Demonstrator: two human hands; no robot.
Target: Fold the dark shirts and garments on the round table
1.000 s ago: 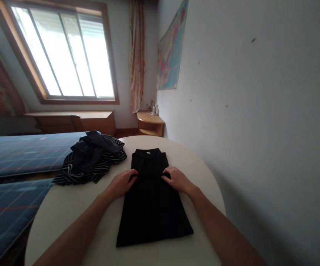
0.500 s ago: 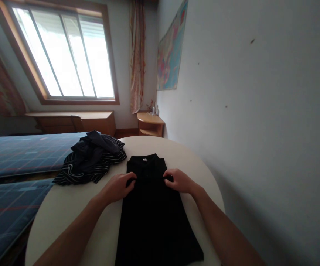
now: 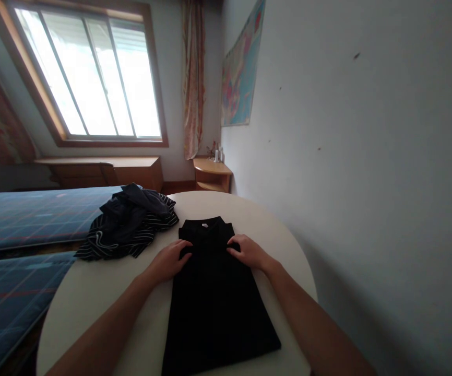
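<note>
A black collared shirt lies flat on the round cream table, its collar at the far end and its sides folded in to a long narrow shape. My left hand rests at the shirt's left edge below the collar, thumb and forefinger apart with black cloth between them. At the right edge, level with it, my right hand touches the cloth with thumb and forefinger slightly apart. Neither hand lifts the cloth visibly.
A crumpled pile of dark and striped clothes lies at the table's far left edge, against a blue plaid mattress. A white wall runs along the right. A small corner shelf stands beyond the table.
Both hands have loosened their pinch on the shirt, and my right hand has shifted slightly left. The shirt's near right corner has drawn slightly inward and away from me.
</note>
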